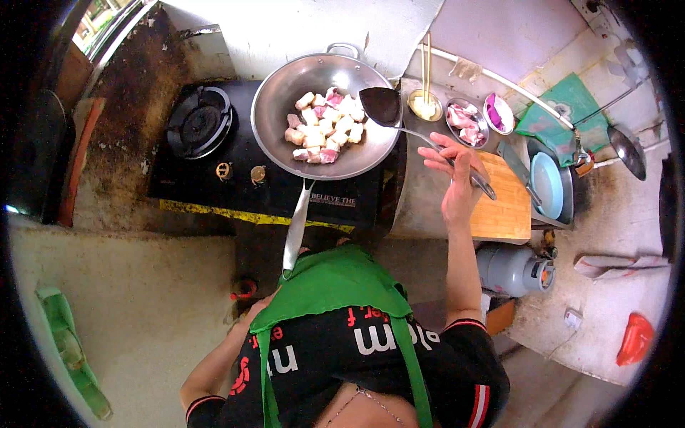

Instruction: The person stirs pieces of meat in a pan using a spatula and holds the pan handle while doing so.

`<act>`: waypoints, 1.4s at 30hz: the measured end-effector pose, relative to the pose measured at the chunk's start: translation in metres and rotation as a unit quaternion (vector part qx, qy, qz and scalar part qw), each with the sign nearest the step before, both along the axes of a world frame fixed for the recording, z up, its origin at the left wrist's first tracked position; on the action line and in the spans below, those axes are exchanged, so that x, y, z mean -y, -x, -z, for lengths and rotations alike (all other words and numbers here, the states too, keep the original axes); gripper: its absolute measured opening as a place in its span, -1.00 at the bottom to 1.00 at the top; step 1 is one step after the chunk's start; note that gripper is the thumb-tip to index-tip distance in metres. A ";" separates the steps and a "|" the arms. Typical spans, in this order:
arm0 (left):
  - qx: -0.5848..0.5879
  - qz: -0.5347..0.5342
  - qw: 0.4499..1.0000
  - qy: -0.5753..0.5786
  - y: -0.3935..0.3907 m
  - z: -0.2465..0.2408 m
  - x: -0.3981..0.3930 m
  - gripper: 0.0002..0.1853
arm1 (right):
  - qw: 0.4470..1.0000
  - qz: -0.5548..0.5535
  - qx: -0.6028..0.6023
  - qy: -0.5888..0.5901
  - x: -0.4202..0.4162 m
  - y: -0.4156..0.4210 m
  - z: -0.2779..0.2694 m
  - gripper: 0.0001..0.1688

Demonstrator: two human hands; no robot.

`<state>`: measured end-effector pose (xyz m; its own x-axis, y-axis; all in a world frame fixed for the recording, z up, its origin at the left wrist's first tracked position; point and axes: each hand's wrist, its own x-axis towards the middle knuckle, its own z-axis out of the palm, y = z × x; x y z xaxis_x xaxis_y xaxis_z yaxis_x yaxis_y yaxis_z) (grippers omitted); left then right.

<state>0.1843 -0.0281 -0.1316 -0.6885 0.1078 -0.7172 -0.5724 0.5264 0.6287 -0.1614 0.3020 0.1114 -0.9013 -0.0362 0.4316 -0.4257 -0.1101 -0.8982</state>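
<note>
A wok spatula (381, 106) with a dark blade and steel handle is in my right hand (459, 176); my fingers are spread while the thumb and palm hold the handle. Its blade hovers over the right rim of a steel wok (278, 115), touching no food as far as I can see. Pale and pinkish chunks of meat (324, 125) lie heaped in the wok's bottom. The wok's long handle (295, 235) points toward me. Beside my green apron (332, 283), my left hand (262, 305) hangs low, its fingers hidden behind the cloth.
A black gas stove (198, 184) carries the wok and a bare left burner (200, 123). Right of it are a bowl with chopsticks (425, 104), a bowl of raw meat (465, 123), a wooden cutting board (500, 198), a cleaver (514, 163) and a gas cylinder (508, 270).
</note>
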 end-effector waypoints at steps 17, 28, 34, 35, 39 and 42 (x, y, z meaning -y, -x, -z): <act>-0.085 -0.247 0.934 -0.245 0.140 -0.092 -0.001 -0.57 | 0.953 -0.108 0.149 -0.241 0.058 0.067 -0.081 -0.38; -0.004 -0.289 0.871 -0.396 0.189 -0.122 -0.059 -0.63 | 0.864 -0.202 0.307 -0.344 0.118 0.128 -0.074 -0.18; -0.021 -0.289 0.871 -0.396 0.188 -0.115 -0.063 -0.63 | 0.848 -0.210 0.362 -0.324 0.132 0.143 -0.056 -0.12; -0.018 -0.287 0.872 -0.396 0.189 -0.116 -0.062 -0.63 | 0.847 -0.207 0.368 -0.324 0.133 0.144 -0.054 -0.16; -0.006 -0.287 0.871 -0.399 0.189 -0.117 -0.062 -0.63 | 0.866 -0.192 0.369 -0.278 0.136 0.132 -0.045 -0.16; -0.005 -0.296 0.864 -0.407 0.189 -0.113 -0.062 -0.64 | 0.885 -0.174 0.353 -0.248 0.133 0.111 -0.045 -0.20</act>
